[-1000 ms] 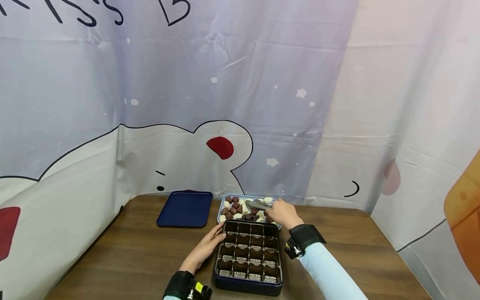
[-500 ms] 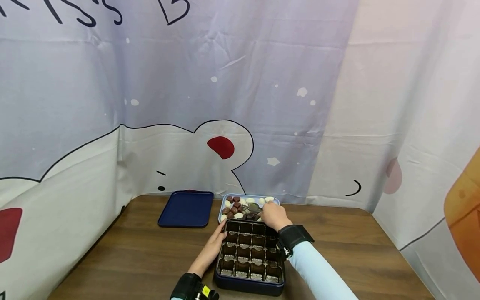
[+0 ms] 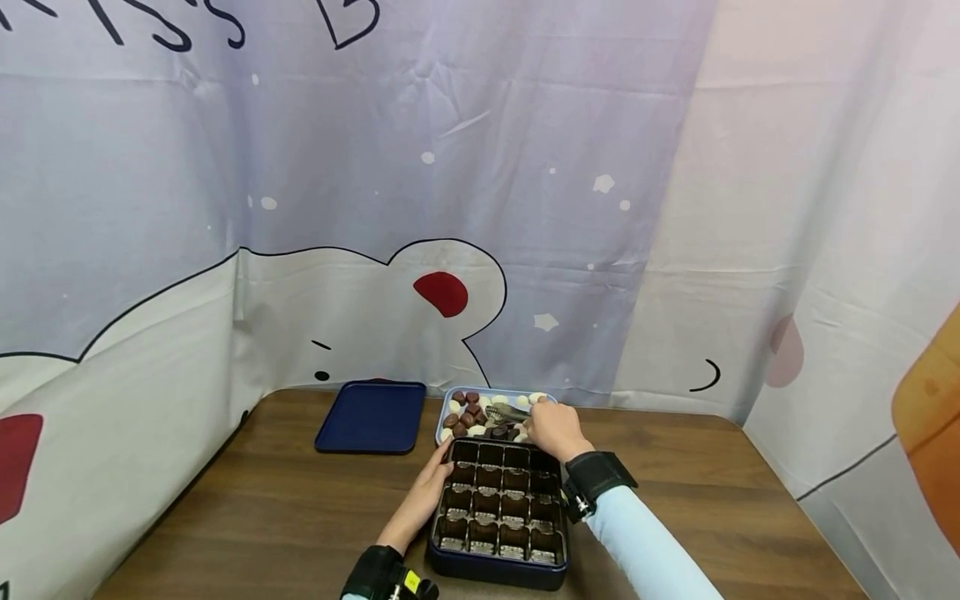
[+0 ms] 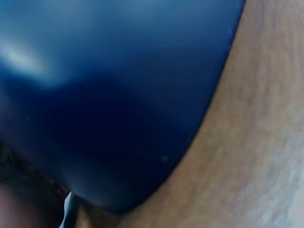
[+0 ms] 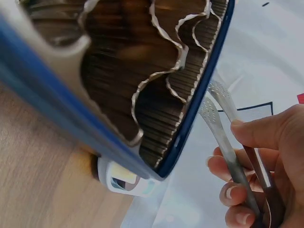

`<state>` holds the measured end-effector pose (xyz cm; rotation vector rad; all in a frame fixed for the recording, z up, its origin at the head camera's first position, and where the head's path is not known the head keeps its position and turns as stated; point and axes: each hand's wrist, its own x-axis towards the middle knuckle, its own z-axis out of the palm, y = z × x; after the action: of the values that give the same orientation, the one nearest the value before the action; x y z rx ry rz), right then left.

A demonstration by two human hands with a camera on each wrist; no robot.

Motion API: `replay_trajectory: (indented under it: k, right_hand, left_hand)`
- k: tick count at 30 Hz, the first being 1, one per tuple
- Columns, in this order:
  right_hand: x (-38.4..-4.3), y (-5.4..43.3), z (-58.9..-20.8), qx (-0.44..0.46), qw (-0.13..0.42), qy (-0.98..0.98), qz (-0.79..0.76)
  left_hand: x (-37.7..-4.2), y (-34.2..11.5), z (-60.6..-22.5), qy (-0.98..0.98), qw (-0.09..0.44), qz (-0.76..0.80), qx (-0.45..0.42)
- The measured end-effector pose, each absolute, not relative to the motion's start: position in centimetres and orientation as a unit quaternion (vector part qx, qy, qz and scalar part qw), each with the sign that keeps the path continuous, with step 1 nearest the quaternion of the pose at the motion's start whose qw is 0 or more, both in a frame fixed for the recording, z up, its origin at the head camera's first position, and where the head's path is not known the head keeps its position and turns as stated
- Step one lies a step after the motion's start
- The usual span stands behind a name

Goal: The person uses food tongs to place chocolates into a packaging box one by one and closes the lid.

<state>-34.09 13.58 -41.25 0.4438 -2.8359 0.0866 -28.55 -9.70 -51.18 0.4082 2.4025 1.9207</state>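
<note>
My right hand (image 3: 557, 427) holds metal tongs (image 3: 510, 412) over a light blue tray (image 3: 441, 423) of brown, dark and white chocolates (image 3: 472, 409). In the right wrist view, the thumb and fingers pinch the tongs (image 5: 229, 151), whose perforated tips stand slightly apart; nothing is visible between them. In front of the tray is a dark blue box (image 3: 498, 573) with a brown divided insert (image 3: 500, 503), its compartments showing no chocolates. My left hand (image 3: 422, 498) rests along the box's left side, fingers fairly straight. The box wall (image 4: 133, 104) fills much of the left wrist view.
A flat dark blue lid (image 3: 371, 418) lies left of the chocolate tray. The wooden table (image 3: 255, 508) runs back to a printed curtain (image 3: 360, 167). The box's far edge stands right against the near side of the chocolate tray.
My right hand has shifted left and nearer with the tongs, and their arms have come closer together. My left hand has slid slightly forward along the box.
</note>
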Motion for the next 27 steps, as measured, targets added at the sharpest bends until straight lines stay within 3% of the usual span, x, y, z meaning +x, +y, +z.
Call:
replay_trajectory:
  k: [10,18,27]
  right_hand:
    - [-32.7,13.5,-39.2,0.199,0.18,-0.963,0.038]
    - [-30.5,12.6,-37.4,0.236,0.168,-0.957,0.034]
    - [-28.8,12.4,-38.2,0.258,0.168,-0.951,0.041]
  left_hand:
    - [-28.5,-9.6,-51.1,0.77,0.021,0.625,0.125]
    - [-28.5,-9.7,-51.3,0.771,0.025,0.624,0.124]
    - [-28.7,-9.7,-51.4,0.774,0.035,0.622,0.117]
